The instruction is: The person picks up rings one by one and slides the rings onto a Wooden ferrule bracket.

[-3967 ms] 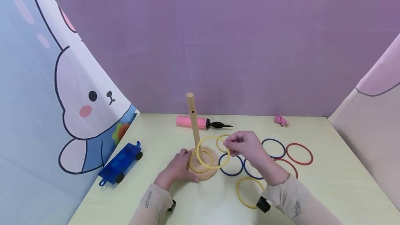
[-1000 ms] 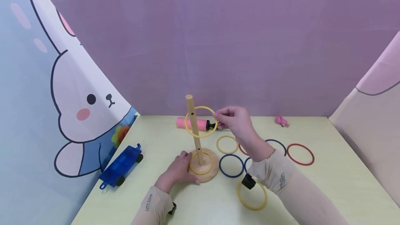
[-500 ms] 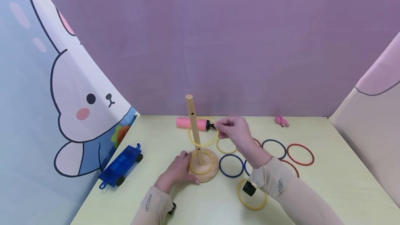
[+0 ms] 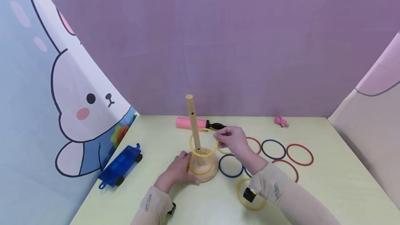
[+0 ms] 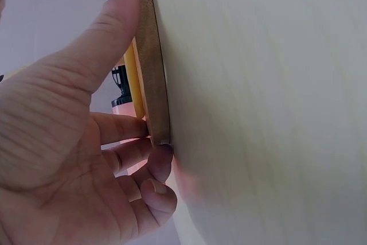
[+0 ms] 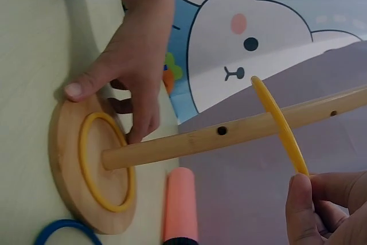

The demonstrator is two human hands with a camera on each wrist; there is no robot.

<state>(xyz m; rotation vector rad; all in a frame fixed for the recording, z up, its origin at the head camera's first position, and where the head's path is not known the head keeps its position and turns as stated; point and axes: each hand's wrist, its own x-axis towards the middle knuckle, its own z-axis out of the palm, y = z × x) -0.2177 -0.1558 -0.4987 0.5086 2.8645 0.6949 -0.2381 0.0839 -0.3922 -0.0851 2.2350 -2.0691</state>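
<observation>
A wooden stand has an upright peg [image 4: 194,126] on a round base [image 4: 214,173]. My left hand [image 4: 176,170] grips the base's left edge; thumb and fingers are spread along the rim [image 5: 153,73]. One yellow ring [image 6: 85,162] lies flat on the base around the foot of the peg. My right hand [image 4: 232,141] pinches another yellow ring [image 6: 282,123] by its right side, between thumb and fingers. The peg passes through this raised ring, which hangs slightly tilted around the lower half of the peg in the head view.
Right of the stand lie several rings, including a blue ring [image 4: 231,177], a red ring [image 4: 301,165] and a yellow ring [image 4: 238,193], partly under the right forearm. Behind are a pink hand pump [image 4: 183,123] and a small pink toy [image 4: 281,121]. A blue toy wagon [image 4: 120,166] stands left.
My right hand has carried the yellow ring from low beside the peg up and left around it, then lowered it along the peg. The left hand stays on the base.
</observation>
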